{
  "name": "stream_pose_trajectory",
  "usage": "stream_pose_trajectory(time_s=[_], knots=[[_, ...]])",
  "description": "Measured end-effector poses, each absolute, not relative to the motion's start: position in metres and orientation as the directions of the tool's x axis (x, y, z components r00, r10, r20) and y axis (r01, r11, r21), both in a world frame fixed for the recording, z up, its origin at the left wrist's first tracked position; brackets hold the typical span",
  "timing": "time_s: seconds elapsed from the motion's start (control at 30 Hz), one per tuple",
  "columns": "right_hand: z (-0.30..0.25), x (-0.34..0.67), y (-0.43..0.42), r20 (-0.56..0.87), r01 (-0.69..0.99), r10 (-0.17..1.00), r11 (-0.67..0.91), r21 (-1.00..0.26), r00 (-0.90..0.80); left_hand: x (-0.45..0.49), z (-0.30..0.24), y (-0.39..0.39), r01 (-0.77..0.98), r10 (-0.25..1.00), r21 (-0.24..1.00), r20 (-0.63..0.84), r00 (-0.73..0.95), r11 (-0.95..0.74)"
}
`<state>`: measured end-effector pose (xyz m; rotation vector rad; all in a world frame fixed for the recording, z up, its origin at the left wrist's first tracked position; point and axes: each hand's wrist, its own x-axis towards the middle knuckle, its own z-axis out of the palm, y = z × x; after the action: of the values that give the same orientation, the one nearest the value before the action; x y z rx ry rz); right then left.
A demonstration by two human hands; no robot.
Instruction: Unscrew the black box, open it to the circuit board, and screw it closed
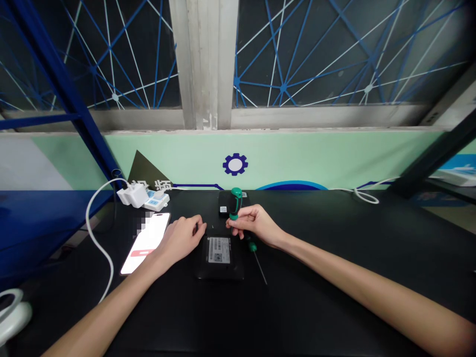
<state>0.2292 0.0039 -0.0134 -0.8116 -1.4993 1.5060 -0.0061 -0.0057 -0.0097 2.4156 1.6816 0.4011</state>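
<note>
A black flat device with a white label lies face down on the black table. My right hand is closed on a green-handled screwdriver held upright, its tip at the device's far edge. My left hand rests at the device's left side with its fingers curled and pinched together near the far left corner; what they pinch, if anything, is too small to see. A second, thin screwdriver with a green handle lies just right of the device.
A lit phone lies left of my left hand. Behind it sit a white charger plug with a white cable and a small white box. A small black box stands behind the screwdriver. A white object sits at the left edge.
</note>
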Motion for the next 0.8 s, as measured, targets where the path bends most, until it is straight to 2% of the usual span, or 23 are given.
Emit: stream_pose_trajectory(time_s=[0.27,0.8], knots=[[-0.0132,0.2300,0.0023,0.138,-0.140,0.867,0.080,-0.987,-0.478,-0.0053,-0.0093,-0.0059,0.876,0.932,0.320,0.121,0.341,-0.362],[-0.0127,0.2298,0.0054,0.112,-0.125,0.891,0.062,-0.990,-0.441,-0.0057,-0.0054,-0.0086,0.874,0.930,0.317,0.107,0.352,-0.368]])
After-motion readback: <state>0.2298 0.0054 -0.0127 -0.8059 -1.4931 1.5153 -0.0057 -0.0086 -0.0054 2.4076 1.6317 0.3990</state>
